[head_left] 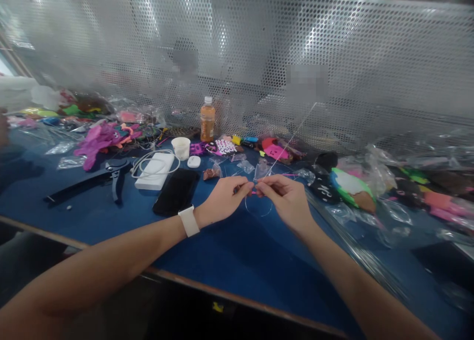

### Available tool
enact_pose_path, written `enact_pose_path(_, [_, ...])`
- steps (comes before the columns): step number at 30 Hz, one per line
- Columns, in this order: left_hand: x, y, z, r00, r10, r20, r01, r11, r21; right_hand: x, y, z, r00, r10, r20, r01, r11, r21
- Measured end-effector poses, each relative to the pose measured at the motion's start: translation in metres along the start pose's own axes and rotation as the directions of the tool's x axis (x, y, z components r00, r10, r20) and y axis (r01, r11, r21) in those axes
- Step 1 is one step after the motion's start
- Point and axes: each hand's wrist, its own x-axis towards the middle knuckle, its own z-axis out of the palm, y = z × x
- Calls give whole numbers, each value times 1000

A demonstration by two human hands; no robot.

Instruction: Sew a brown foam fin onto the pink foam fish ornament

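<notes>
Over the middle of the blue table (237,266), my left hand (222,201) and my right hand (289,201) meet fingertip to fingertip, both closed in a pinch. Between them runs a thin, pale wire (292,138). One length of it rises from the fingers up and to the right; another bends into a small loop (259,215) under the hands. A tiny pink bit (254,192) shows between the fingertips, too small to name. My fingers hide the exact grip points. A white-banded watch (188,221) is on my left wrist.
Left of my hands lie a black phone (177,191), a white power bank (155,171) with a coiled cable, and dark-handled cutters (107,174). Behind stand a white cup (181,148) and an orange bottle (208,120). A bundle of long wires (355,246) lies right, near colourful pieces and plastic bags.
</notes>
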Motion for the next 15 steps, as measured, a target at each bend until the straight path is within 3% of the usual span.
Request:
enact_pose_path(5, [1,-3,0,998,-25,52,28,998,-55,-2,1,-3,996,-87,-4,86,989,-117])
enact_pose_path(11, [0,-1,-1,996,87,-11,-84,987,137,1,-2,1,984,160,74,-170,971,169])
enact_pose_path(15, [0,1,-1,994,111,5,-110,979,172,1,-2,2,992,110,55,-117,983,142])
